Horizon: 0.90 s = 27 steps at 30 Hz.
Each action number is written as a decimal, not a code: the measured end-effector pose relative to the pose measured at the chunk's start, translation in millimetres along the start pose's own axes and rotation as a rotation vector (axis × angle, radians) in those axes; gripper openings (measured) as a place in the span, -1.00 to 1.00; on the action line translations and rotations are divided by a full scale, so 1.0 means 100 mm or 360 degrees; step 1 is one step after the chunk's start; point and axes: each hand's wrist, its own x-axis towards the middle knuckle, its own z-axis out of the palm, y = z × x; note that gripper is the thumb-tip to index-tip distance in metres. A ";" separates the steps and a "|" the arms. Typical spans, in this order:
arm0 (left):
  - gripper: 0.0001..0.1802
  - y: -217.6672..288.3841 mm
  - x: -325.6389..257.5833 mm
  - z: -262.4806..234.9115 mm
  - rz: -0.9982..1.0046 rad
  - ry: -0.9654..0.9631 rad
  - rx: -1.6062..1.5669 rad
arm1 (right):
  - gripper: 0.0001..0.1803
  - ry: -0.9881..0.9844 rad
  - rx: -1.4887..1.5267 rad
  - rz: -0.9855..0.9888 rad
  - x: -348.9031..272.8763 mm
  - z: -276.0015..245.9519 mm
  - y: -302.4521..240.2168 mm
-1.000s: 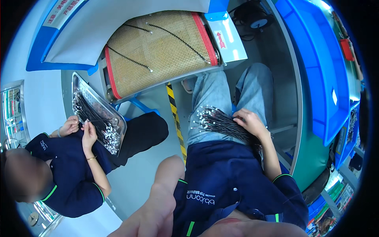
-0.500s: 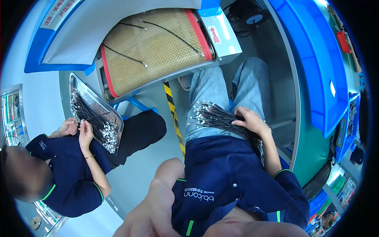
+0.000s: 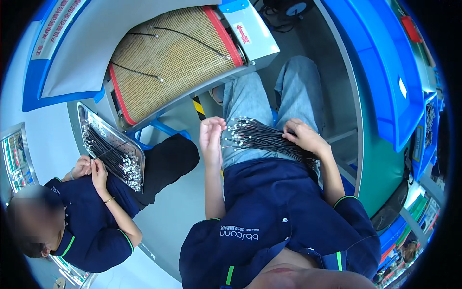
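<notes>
Across my lap lies a thick bundle of thin black cables (image 3: 267, 136) with small white and silvery connectors at their left ends. My right hand (image 3: 304, 137) rests over the bundle's right part, its fingers curled round the cables against my thigh. Just left of the connector ends is my left hand (image 3: 211, 137), raised, fingers loosely bent. Nothing shows in it, and it looks apart from the cables.
Ahead stands a machine with a tan mesh conveyor belt (image 3: 168, 48), red-edged, carrying several single black cables. At left, a co-worker (image 3: 91, 221) handles cables over a metal tray (image 3: 86, 113). Blue bins (image 3: 385, 72) line the green table (image 3: 380, 188) at right.
My left hand has moved from low in the picture, near my upper body, forward to the connector ends. My right hand stays on the bundle. The view has shifted slightly.
</notes>
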 end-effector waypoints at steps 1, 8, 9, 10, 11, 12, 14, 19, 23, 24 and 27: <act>-0.81 -0.04 0.03 -0.04 -0.0011 -0.0137 0.0069 | -0.80 -0.0001 0.0018 -0.0010 -0.01 -0.02 0.01; -0.57 -0.23 0.09 -0.10 -0.0252 -0.0244 0.0495 | -0.83 0.0127 0.0162 -0.0099 -0.02 -0.11 0.00; -0.55 -0.23 0.09 -0.09 -0.0273 -0.0240 0.0476 | -0.83 0.0118 0.0231 -0.0076 -0.02 -0.14 -0.04; -0.53 -0.23 0.09 -0.08 -0.0294 -0.0242 0.0455 | -0.83 0.0113 0.0246 -0.0068 -0.02 -0.16 -0.07; -0.52 -0.23 0.10 -0.07 -0.0316 -0.0243 0.0434 | -0.84 0.0109 0.0261 -0.0061 -0.01 -0.18 -0.10; -0.51 -0.23 0.10 -0.06 -0.0315 -0.0287 0.0457 | -0.84 0.0103 0.0275 -0.0054 -0.01 -0.18 -0.11; -0.49 -0.22 0.09 -0.06 -0.0309 -0.0370 0.0502 | -0.83 0.0129 0.0286 -0.0105 0.00 -0.19 -0.10; -0.75 0.01 0.03 0.06 -0.0211 -0.0578 0.1249 | -0.84 0.0238 0.0220 -0.0140 0.00 -0.26 -0.11; -0.80 0.04 0.05 0.02 -0.0307 -0.0755 0.1401 | -0.85 0.0323 0.0174 -0.0244 0.03 -0.24 -0.13; -0.80 0.02 0.04 0.06 -0.0270 -0.0814 0.1375 | -0.84 0.0346 0.0176 -0.0288 0.06 -0.22 -0.16; -0.79 0.00 0.04 0.30 -0.0277 -0.0933 0.1252 | -0.83 0.0316 0.0132 -0.0504 0.17 -0.08 -0.29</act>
